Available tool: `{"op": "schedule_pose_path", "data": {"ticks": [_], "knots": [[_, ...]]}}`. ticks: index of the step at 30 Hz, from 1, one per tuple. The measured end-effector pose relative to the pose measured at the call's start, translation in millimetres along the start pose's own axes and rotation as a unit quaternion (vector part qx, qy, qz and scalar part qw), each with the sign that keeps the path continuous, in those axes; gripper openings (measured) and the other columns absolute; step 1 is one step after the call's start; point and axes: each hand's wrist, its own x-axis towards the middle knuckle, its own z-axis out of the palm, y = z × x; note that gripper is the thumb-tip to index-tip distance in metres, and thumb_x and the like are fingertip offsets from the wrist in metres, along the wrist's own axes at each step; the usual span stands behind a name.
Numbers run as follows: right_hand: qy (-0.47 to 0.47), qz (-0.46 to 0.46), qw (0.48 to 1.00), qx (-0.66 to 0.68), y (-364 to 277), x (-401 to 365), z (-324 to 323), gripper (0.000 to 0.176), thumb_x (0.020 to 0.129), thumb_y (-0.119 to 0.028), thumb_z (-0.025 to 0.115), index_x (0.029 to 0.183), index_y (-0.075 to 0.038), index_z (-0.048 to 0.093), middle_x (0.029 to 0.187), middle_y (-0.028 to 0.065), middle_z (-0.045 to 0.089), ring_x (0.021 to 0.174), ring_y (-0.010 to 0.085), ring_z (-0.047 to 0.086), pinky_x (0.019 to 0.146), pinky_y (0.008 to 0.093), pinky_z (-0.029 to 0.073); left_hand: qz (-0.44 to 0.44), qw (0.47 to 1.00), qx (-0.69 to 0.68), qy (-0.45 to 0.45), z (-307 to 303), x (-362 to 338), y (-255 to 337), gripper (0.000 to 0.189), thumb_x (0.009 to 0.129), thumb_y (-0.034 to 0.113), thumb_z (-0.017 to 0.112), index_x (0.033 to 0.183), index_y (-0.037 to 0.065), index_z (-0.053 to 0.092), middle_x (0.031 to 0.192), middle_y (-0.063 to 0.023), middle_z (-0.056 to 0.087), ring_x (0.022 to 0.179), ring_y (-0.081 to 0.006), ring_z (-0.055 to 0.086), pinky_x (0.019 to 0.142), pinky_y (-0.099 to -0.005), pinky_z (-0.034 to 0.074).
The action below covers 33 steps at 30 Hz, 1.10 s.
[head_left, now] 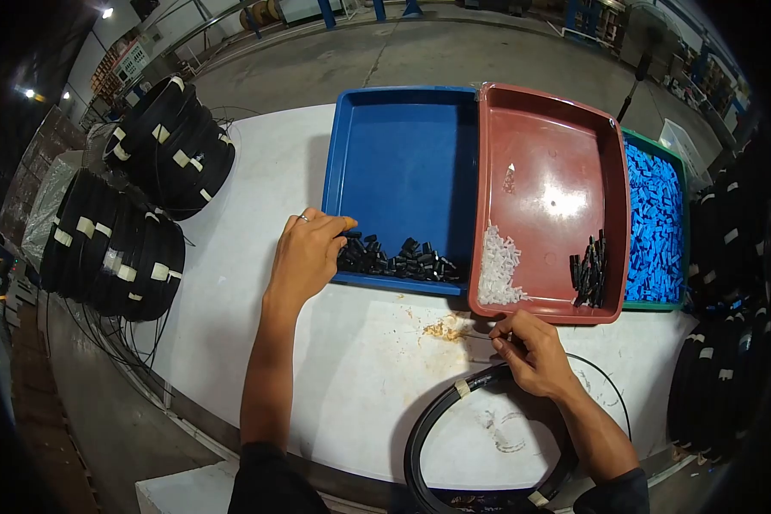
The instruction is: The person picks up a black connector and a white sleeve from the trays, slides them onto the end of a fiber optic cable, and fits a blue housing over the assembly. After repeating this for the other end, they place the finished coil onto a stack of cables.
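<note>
Trays [401, 171] on the table [231, 325] span twelve to three o'clock, with cable stacks [180, 163] at nine to ten, a coil [416, 441] at five.

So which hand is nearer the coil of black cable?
The right hand, at the far side of the coil; the left hand is by the blue tray.

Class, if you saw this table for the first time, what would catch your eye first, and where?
Probably the bright blue pieces filling the green tray, right of the red tray. Next, the large blue tray on the red one's left, with the left hand at its near-left corner. Big black coils crowd the table's left side.
</note>
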Motion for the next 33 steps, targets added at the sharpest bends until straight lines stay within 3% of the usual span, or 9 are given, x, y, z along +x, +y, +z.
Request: {"op": "schedule_pose_path", "data": {"ticks": [3, 5, 9, 12, 18, 20, 27, 30, 33], "knots": [[-0.003, 0.009, 1.000, 0.006, 1, 1, 0, 0.012, 0.087, 0.003, 0.066, 0.099, 0.000, 0.064, 0.091, 0.0123, 0.063, 0.078, 0.0281, 0.063, 0.068, 0.0363, 0.050, 0.000, 1.000, 0.015, 0.001, 6, 0, -2, 0.020, 0.087, 0.001, 0.072, 0.105, 0.008, 0.076, 0.094, -0.0053, 0.075, 0.094, -0.0220, 0.064, 0.087, -0.0358, 0.046], [0.014, -0.032, 0.999, 0.003, 5, 1, 2, 0.008, 0.091, 0.001, 0.068, 0.098, 0.000, 0.064, 0.086, 0.0086, 0.059, 0.069, 0.0171, 0.055, 0.062, 0.0301, 0.045, 0.006, 0.999, 0.031, 0.015, 8, 1, -4, 0.020, 0.085, -0.001, 0.072, 0.102, 0.008, 0.077, 0.093, -0.0047, 0.075, 0.092, -0.0217, 0.064, 0.086, -0.0353, 0.045], [0.016, -0.038, 0.999, -0.001, 6, 1, 2, 0.008, 0.091, 0.001, 0.068, 0.098, 0.000, 0.064, 0.087, 0.0087, 0.060, 0.070, 0.0169, 0.055, 0.062, 0.0301, 0.045, 0.063, 0.992, 0.110, 0.019, 11, 5, -14, 0.022, 0.076, -0.005, 0.073, 0.093, 0.008, 0.080, 0.087, -0.0029, 0.075, 0.086, -0.0206, 0.062, 0.081, -0.0336, 0.044], [0.010, -0.020, 1.000, 0.006, 4, 1, 2, 0.008, 0.091, 0.001, 0.068, 0.098, 0.001, 0.064, 0.087, 0.0089, 0.060, 0.070, 0.0171, 0.055, 0.063, 0.0301, 0.045, 0.068, 0.992, 0.095, 0.052, 10, 9, -16, 0.016, 0.079, -0.004, 0.073, 0.089, 0.007, 0.079, 0.089, -0.0033, 0.075, 0.088, -0.0216, 0.061, 0.081, -0.0347, 0.042], [0.012, -0.028, 1.000, 0.006, 5, 1, 2, 0.008, 0.091, 0.001, 0.068, 0.098, 0.001, 0.064, 0.087, 0.0088, 0.061, 0.070, 0.0165, 0.056, 0.063, 0.0293, 0.045, 0.072, 0.987, 0.135, 0.050, 1, 13, -18, 0.025, 0.072, -0.004, 0.077, 0.092, 0.009, 0.081, 0.088, 0.0001, 0.074, 0.090, -0.0178, 0.060, 0.084, -0.0325, 0.043], [-0.006, 0.033, 0.999, 0.018, -3, 2, -1, 0.011, 0.088, 0.002, 0.067, 0.099, 0.000, 0.065, 0.091, 0.0133, 0.064, 0.079, 0.0292, 0.064, 0.071, 0.0372, 0.051, 0.071, 0.988, 0.127, 0.049, 5, 13, -18, 0.024, 0.071, -0.003, 0.078, 0.092, 0.010, 0.081, 0.089, 0.0004, 0.073, 0.091, -0.0178, 0.060, 0.085, -0.0327, 0.043], [0.005, -0.025, 1.000, -0.013, 5, 2, 2, 0.011, 0.088, 0.003, 0.067, 0.099, 0.001, 0.065, 0.091, 0.0131, 0.064, 0.078, 0.0279, 0.064, 0.069, 0.0361, 0.051, 0.033, 0.985, 0.165, -0.041, 4, 14, -8, 0.017, 0.073, 0.004, 0.081, 0.088, 0.012, 0.083, 0.106, 0.0005, 0.070, 0.106, -0.0176, 0.056, 0.092, -0.0337, 0.041], [0.019, -0.028, 0.999, 0.003, 4, 2, 3, 0.007, 0.090, 0.002, 0.068, 0.096, 0.001, 0.065, 0.087, 0.0104, 0.063, 0.076, 0.0219, 0.059, 0.068, 0.0327, 0.047, 0.024, 0.980, 0.192, -0.044, 7, 14, -6, 0.015, 0.075, 0.004, 0.081, 0.088, 0.012, 0.084, 0.113, 0.0002, 0.068, 0.112, -0.0178, 0.054, 0.093, -0.0336, 0.040], [-0.005, 0.019, 1.000, 0.002, -1, 1, 0, 0.011, 0.088, 0.003, 0.067, 0.099, 0.001, 0.065, 0.092, 0.0135, 0.065, 0.081, 0.0294, 0.065, 0.073, 0.0371, 0.051, 0.041, 0.995, 0.089, -0.016, 15, 12, -8, 0.017, 0.077, 0.004, 0.080, 0.092, 0.012, 0.084, 0.113, -0.0002, 0.067, 0.111, -0.0182, 0.054, 0.095, -0.0340, 0.040]]}}
